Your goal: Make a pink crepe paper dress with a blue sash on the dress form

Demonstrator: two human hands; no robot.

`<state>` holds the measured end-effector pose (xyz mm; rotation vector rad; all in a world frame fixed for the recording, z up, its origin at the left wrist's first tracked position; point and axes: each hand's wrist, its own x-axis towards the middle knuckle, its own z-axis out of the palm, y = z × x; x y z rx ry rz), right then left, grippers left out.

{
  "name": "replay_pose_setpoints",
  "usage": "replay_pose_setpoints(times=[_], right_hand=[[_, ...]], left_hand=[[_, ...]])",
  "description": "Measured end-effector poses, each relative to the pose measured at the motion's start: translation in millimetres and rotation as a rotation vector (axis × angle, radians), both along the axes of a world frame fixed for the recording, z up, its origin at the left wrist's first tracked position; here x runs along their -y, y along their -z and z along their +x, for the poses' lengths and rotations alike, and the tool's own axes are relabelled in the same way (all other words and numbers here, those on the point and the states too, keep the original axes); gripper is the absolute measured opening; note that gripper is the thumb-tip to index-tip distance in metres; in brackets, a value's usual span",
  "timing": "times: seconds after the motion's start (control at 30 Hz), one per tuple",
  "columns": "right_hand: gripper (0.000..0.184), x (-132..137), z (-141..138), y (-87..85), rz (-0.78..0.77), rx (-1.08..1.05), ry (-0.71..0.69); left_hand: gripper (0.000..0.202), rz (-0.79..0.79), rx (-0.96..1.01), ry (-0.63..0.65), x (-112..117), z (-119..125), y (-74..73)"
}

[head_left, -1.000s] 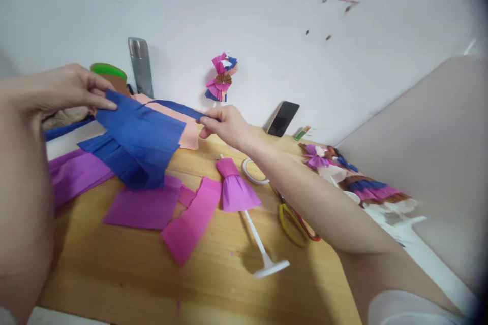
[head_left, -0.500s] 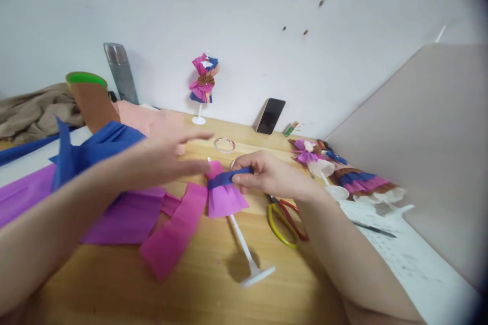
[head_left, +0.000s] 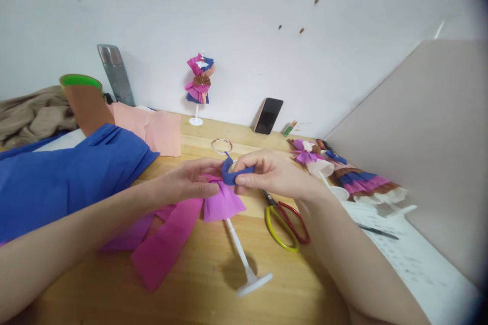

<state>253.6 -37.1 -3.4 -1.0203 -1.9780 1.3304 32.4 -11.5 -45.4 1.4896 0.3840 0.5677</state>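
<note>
A small white dress form on a round base leans over the table, its torso wrapped in a pink crepe-paper dress. My left hand is closed round the upper part of it, thumb in front and fingers behind, so the bodice is mostly hidden. Between the thumb and fingers of my right hand is a narrow blue crepe-paper strip. The strip's free end curls up beside the bodice. Scissors with one yellow and one red handle lie below my right wrist.
Blue crepe paper, a magenta strip and peach paper spread on the left. A finished dress form, phone and bottle stand along the wall. More paper dresses lie at right. A bracelet rests behind my hands.
My left hand has come down from the air to the dress form's torso. The blue strip, flat across the waist before, now curls away from it. Blue paper at left has spread over the purple.
</note>
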Motion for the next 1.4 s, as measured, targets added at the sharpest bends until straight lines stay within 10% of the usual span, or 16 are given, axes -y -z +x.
replay_pose_setpoints(times=[0.1, 0.27, 0.57, 1.07, 1.4], right_hand=[[0.022, 3.6, -4.1, -1.9, -0.033, -0.028, 0.001], [0.025, 5.6, -2.1, -1.9, -0.052, -0.025, 0.010], [0.021, 8.9, -8.2, -4.0, 0.049, 0.010, 0.085], [0.028, -21.3, 9.0, 13.6, 0.071, -0.122, 0.469], [0.035, -26.5, 7.3, 20.7, -0.064, -0.382, 0.438]], left_hand=[[0.028, -0.072, -0.052, -0.014, -0.6, -2.0, -2.5], [0.028, 0.114, -0.039, -0.419, -7.9, -13.4, -13.3], [0.023, -0.066, -0.209, 0.062, 3.4, -6.8, -15.3], [0.025, 0.083, -0.207, -0.398, -28.7, -23.5, -9.6], [0.025, -0.125, 0.089, -0.435, -25.8, -23.0, -13.2]])
